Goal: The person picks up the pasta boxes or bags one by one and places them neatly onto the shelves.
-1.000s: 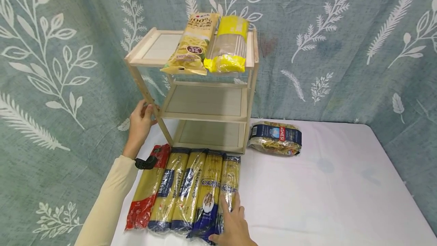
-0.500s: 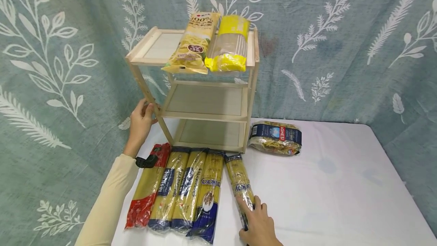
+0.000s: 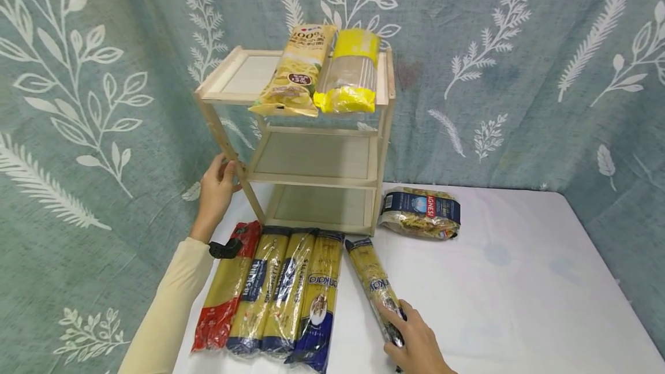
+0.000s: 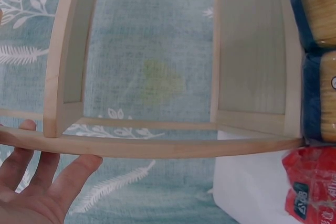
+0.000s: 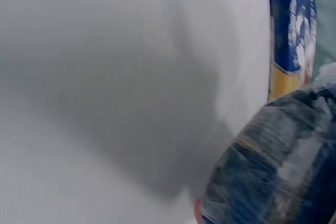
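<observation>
- The right hand (image 3: 418, 336) grips the lower part of a slim pasta packet (image 3: 371, 270), its thumb on one side and fingers on the other; the start of a name, "anka", shows on the film.
- That packet lies slanted on the white desk (image 3: 519, 305), in front of the rack and to the right of the row of packets.
- The left hand (image 3: 217, 186) holds the left front post of the wooden rack (image 3: 314, 154), fingers curled behind it; a black band (image 3: 225, 249) circles the wrist.
- Last in the row on the right, a yellow-and-blue packet (image 3: 318, 299) reads "ankara" above a picture of a dish.
- Next to it lie two navy-labelled packets (image 3: 258, 293), side by side, with "SPAGHETTI" running lengthwise; their brand lettering is blurred.
- Leftmost is a red-ended packet (image 3: 225, 290); the left wrist view shows a dark tag on its red end, with pale characters too small to read.
- On the desk beside the rack's right side, a clear bag (image 3: 421, 212) carries "AGNESI" in white on red, within a navy band.
- On the top shelf, a cream-and-yellow bag (image 3: 298, 71) shows "100%" over Chinese characters; a yellow-ended bag (image 3: 350, 71) lies beside it, its print unreadable.
</observation>
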Demonstrator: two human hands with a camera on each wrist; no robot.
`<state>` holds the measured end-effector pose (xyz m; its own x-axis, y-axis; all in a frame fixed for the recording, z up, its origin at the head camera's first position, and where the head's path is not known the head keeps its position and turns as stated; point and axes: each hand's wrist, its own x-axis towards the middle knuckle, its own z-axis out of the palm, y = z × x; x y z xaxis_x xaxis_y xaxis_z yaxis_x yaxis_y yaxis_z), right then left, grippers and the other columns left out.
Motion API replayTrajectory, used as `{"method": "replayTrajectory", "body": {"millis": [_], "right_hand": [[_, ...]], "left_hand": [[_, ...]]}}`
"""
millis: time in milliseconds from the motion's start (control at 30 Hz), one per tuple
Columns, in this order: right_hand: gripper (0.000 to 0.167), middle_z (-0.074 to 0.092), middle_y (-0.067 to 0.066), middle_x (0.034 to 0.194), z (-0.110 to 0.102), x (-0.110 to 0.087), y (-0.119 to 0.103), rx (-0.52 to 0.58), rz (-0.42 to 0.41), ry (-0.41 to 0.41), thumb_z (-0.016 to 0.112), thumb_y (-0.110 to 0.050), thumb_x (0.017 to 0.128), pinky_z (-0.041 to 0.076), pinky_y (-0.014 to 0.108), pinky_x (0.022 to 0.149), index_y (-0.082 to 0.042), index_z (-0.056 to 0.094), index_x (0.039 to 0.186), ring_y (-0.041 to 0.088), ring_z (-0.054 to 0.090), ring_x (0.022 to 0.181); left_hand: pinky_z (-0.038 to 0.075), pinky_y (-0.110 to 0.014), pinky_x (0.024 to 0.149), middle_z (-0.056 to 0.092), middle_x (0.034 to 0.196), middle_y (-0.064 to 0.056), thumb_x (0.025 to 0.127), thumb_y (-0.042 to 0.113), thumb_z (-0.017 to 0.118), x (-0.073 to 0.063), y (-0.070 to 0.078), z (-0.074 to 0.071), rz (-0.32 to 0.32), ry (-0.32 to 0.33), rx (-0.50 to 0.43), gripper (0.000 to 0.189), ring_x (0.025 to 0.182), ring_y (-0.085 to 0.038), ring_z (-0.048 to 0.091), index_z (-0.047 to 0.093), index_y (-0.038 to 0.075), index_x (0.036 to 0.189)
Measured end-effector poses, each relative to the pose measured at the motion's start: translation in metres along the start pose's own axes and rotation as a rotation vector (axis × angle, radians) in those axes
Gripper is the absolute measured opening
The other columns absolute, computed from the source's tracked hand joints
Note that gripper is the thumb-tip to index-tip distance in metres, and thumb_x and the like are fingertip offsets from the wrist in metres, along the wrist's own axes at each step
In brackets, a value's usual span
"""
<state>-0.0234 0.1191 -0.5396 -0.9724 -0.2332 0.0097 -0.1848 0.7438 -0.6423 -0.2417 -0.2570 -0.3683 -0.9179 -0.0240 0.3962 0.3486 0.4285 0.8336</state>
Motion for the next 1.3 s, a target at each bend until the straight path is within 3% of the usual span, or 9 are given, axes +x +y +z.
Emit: {"method": "replayTrajectory", "body": {"millis": [133,400,667,767,933,1000,1067,1167,1300], "right_hand": [[0.061,0.051,0.029,0.125,-0.014,-0.005,0.000,0.014,0.048,0.044,0.069,-0.009,0.071,0.040,0.035,0.056,-0.027,0.061,0.128,0.047,0.056,0.100],[0.055,0.056,0.024,0.123,-0.048,-0.016,0.004,0.004,0.094,0.169,0.072,-0.009,0.067,0.050,0.042,0.066,-0.024,0.067,0.120,0.042,0.059,0.101],[0.057,0.053,0.027,0.126,-0.089,-0.019,-0.001,0.016,0.143,0.212,0.073,-0.007,0.067,0.051,0.041,0.066,-0.021,0.066,0.122,0.042,0.059,0.099],[0.058,0.053,0.028,0.125,-0.103,-0.017,-0.003,0.016,0.111,0.261,0.073,-0.004,0.067,0.051,0.036,0.062,-0.019,0.066,0.123,0.038,0.060,0.094],[0.058,0.055,0.027,0.121,-0.125,-0.013,-0.006,0.006,-0.014,0.364,0.073,0.002,0.067,0.045,0.025,0.052,-0.014,0.066,0.122,0.027,0.061,0.082],[0.058,0.055,0.027,0.121,-0.134,-0.011,-0.008,0.000,-0.065,0.390,0.072,0.005,0.067,0.040,0.021,0.046,-0.013,0.065,0.122,0.013,0.057,0.065],[0.059,0.055,0.027,0.121,-0.143,-0.008,-0.009,0.000,-0.107,0.410,0.071,0.007,0.067,0.034,0.019,0.041,-0.012,0.065,0.123,0.000,0.044,0.051],[0.059,0.054,0.027,0.122,-0.155,-0.005,-0.012,0.000,-0.147,0.435,0.070,0.008,0.068,0.031,0.019,0.038,-0.012,0.064,0.124,-0.004,0.032,0.044],[0.058,0.053,0.028,0.123,-0.172,-0.001,-0.020,0.003,-0.159,0.469,0.069,0.009,0.069,0.033,0.020,0.040,-0.010,0.064,0.123,0.002,0.043,0.050]], "left_hand": [[0.055,-0.044,0.075,0.059,0.115,-0.025,0.103,0.022,0.041,0.000,-0.001,0.000,-0.003,0.004,0.002,0.038,0.108,-0.039,0.057,0.046,0.002,0.134],[0.054,-0.047,0.074,0.060,0.113,-0.025,0.102,0.020,0.041,0.001,-0.001,0.000,0.009,0.010,0.007,0.036,0.106,-0.039,0.058,0.047,0.002,0.133],[0.055,-0.046,0.073,0.060,0.114,-0.025,0.102,0.019,0.042,0.001,-0.001,-0.001,0.016,0.004,0.011,0.036,0.107,-0.039,0.058,0.047,0.002,0.133],[0.055,-0.046,0.074,0.059,0.115,-0.026,0.102,0.020,0.042,0.001,-0.001,-0.001,0.013,0.000,0.004,0.037,0.107,-0.040,0.057,0.046,0.002,0.134],[0.056,-0.040,0.073,0.058,0.116,-0.027,0.102,0.021,0.042,0.000,0.000,-0.003,0.002,-0.013,0.001,0.038,0.108,-0.041,0.057,0.046,0.001,0.134],[0.057,-0.036,0.072,0.058,0.117,-0.027,0.102,0.021,0.042,0.000,0.000,-0.004,-0.005,-0.018,-0.001,0.038,0.108,-0.041,0.056,0.045,0.001,0.134],[0.057,-0.037,0.073,0.058,0.117,-0.026,0.102,0.021,0.042,0.000,0.001,-0.004,-0.014,-0.023,-0.006,0.038,0.108,-0.041,0.056,0.045,0.002,0.135],[0.055,-0.043,0.076,0.057,0.119,-0.027,0.102,0.021,0.042,0.000,0.002,-0.005,-0.024,-0.038,-0.015,0.039,0.110,-0.042,0.055,0.044,0.002,0.136],[0.056,-0.036,0.075,0.056,0.119,-0.029,0.102,0.021,0.041,0.000,0.004,-0.005,-0.024,-0.057,-0.038,0.039,0.111,-0.044,0.054,0.043,0.000,0.136]]}}
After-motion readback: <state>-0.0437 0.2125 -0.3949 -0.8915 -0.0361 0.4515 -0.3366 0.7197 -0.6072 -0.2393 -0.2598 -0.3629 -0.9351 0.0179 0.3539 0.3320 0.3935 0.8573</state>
